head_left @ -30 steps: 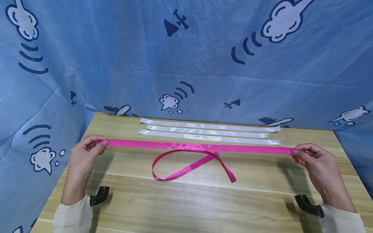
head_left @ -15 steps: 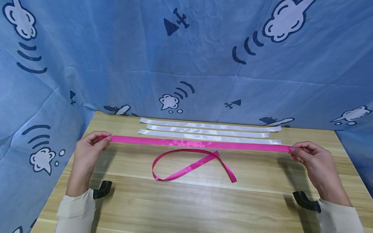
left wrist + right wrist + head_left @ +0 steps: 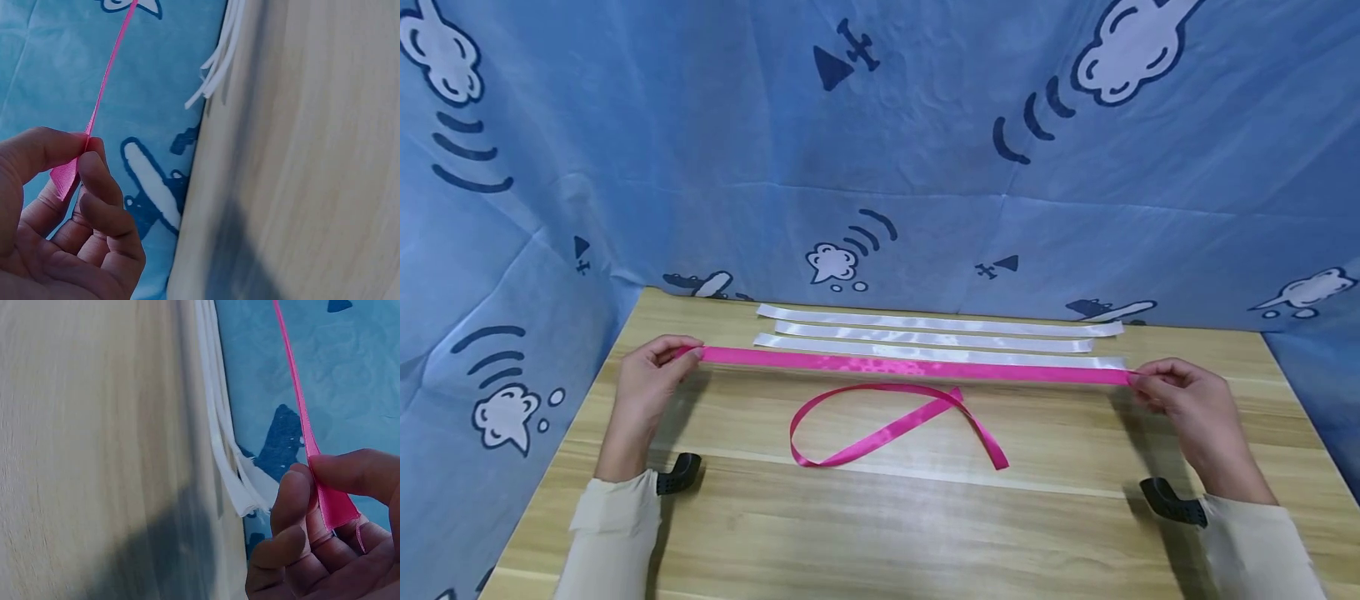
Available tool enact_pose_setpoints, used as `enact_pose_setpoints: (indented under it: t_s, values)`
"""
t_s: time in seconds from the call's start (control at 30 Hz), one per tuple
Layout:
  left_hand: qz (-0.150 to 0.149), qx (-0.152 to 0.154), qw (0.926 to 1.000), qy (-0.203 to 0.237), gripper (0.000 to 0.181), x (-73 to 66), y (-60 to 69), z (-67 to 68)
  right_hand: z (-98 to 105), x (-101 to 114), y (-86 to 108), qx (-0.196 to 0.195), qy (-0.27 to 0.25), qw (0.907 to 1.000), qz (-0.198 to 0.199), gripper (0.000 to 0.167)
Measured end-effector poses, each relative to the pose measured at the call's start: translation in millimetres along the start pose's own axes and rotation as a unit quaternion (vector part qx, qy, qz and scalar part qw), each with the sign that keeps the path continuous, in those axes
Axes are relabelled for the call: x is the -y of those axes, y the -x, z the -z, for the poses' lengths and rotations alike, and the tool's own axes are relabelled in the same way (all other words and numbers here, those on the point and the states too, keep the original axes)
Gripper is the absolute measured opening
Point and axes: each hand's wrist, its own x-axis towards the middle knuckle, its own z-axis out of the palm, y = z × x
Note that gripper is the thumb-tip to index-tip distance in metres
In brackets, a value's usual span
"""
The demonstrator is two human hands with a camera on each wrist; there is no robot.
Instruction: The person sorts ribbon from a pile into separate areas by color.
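A pink satin ribbon (image 3: 895, 367) is stretched taut across the head view, raised above the table. My left hand (image 3: 651, 375) pinches its left end between thumb and forefinger; a short tail pokes out past the fingers in the left wrist view. At the other end, my right hand (image 3: 1187, 408) pinches the ribbon, and a flared tail lies over the palm in the right wrist view. Below the taut strip, a second pink ribbon (image 3: 880, 435) lies on the table in a loose loop. Behind it are three white ribbons (image 3: 925, 339), laid side by side; the taut strip partly overlaps the nearest one.
The wooden table (image 3: 880, 533) meets a blue printed cloth (image 3: 880, 167) hanging along its back edge and left side. Black curved pieces (image 3: 679, 473) stick out from both sleeves at the wrists.
The stretched pink ribbon has shifted slightly away from me, now partly over the nearest white ribbon. Both hands have moved inward and forward with it. The looped ribbon lies unchanged.
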Motion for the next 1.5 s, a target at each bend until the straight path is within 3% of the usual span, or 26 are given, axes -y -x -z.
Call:
enact_pose_setpoints:
  t_s: [0.07, 0.27, 0.6, 0.87, 1.5]
  values:
    - [0.004, 0.007, 0.9999, -0.008, 0.021, 1.7, -3.4, -2.7, -2, -1, -2.7, -0.002, 0.027, 0.9996, -0.005, 0.022]
    - [0.012, 0.031, 0.999, -0.031, 0.027, 9.6, -14.1, -12.6, -4, -5, -9.8, -0.002, 0.042, 0.9988, -0.022, 0.022]
    - [0.025, 0.037, 0.9972, -0.06, 0.026, 20.2, -25.0, -26.7, -11, -10, -20.5, -0.009, 0.099, 0.994, -0.046, 0.009]
    - [0.029, 0.037, 0.9952, -0.086, 0.024, 16.5, -28.7, -33.2, -10, -13, -22.8, -0.011, 0.101, 0.9928, -0.063, 0.01]
    - [0.061, 0.073, 0.9858, -0.138, 0.022, 5.4, -33.9, -38.6, -7, -12, -22.1, -0.003, 0.131, 0.9874, -0.088, 0.015]
